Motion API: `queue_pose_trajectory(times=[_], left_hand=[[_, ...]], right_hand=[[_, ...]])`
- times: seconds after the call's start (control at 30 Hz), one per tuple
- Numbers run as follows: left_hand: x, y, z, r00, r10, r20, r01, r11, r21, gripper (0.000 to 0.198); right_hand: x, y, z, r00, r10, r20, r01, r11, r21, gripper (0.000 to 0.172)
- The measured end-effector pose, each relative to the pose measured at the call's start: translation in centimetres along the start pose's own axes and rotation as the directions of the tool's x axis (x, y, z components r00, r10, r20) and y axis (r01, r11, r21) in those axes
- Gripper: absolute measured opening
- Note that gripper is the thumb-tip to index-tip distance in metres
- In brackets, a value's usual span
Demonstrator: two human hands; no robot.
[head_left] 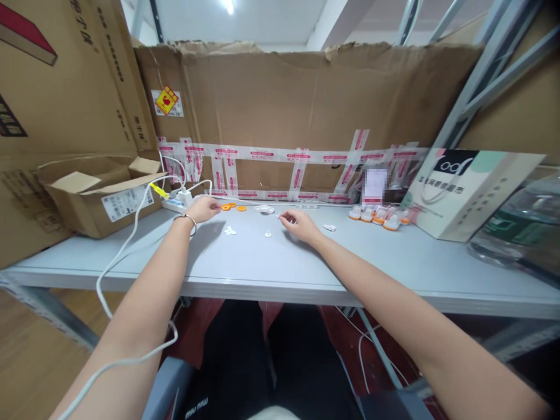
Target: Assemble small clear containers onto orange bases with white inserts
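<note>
My left hand (206, 209), with a bracelet on the wrist, has its fingertips pressed together beside several orange rings (238, 208); what they hold, if anything, is too small to make out. In a pinch, my right hand (300, 226) holds a small white piece (277, 217) just above the table. Between the hands lie a single white part (268, 234) and a small cluster of white parts (230, 231). Behind them sits a pile of whitish pieces (265, 209). Another little white heap (329, 227) is right of my right hand.
Clear pieces (307, 204) stand along the back. At right are several clear-topped, orange-based items (380, 217), a paper bag (466, 195) and a large water bottle (511, 224). An open carton (105, 195) and a power strip (175, 201) are at left; a white cable (125, 251) hangs over the front edge.
</note>
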State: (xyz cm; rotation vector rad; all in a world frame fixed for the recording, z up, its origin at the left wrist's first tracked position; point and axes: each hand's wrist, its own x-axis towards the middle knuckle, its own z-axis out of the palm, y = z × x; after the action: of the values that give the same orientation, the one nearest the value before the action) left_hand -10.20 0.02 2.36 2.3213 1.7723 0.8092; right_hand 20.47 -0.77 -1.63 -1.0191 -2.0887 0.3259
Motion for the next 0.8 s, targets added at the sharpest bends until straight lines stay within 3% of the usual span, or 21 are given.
queue_pose_trajectory(times=[0.23, 0.43, 0.57, 0.7, 0.8], left_hand=[[0.2, -0.8, 0.6, 0.983, -0.046, 0.179, 0.034, 0.997, 0.067, 0.029], [-0.5, -1.6, -1.5, 0.936, -0.125, 0.328, 0.061, 0.978, 0.199, 0.026], [-0.9, -1.5, -2.1, 0.892, -0.147, 0.428, 0.049, 0.972, 0.231, 0.03], [-0.9, -1.5, -1.5, 0.869, -0.163, 0.467, 0.05, 0.968, 0.245, 0.03], [-0.6, -1.5, -1.1, 0.885, -0.154, 0.439, 0.038, 0.964, 0.263, 0.025]], right_hand=[[-0.6, -0.3, 1.4, 0.979, -0.024, 0.201, 0.01, 0.997, 0.072, 0.033], [-0.5, -0.4, 1.9, 0.963, -0.045, 0.267, 0.021, 0.996, 0.091, 0.021], [-0.2, -0.4, 1.9, 0.95, -0.051, 0.308, 0.012, 0.991, 0.13, 0.027], [0.1, -0.6, 1.8, 0.932, -0.061, 0.356, 0.005, 0.987, 0.158, 0.03], [0.1, -0.9, 1.7, 0.92, -0.071, 0.385, 0.004, 0.985, 0.172, 0.025]])
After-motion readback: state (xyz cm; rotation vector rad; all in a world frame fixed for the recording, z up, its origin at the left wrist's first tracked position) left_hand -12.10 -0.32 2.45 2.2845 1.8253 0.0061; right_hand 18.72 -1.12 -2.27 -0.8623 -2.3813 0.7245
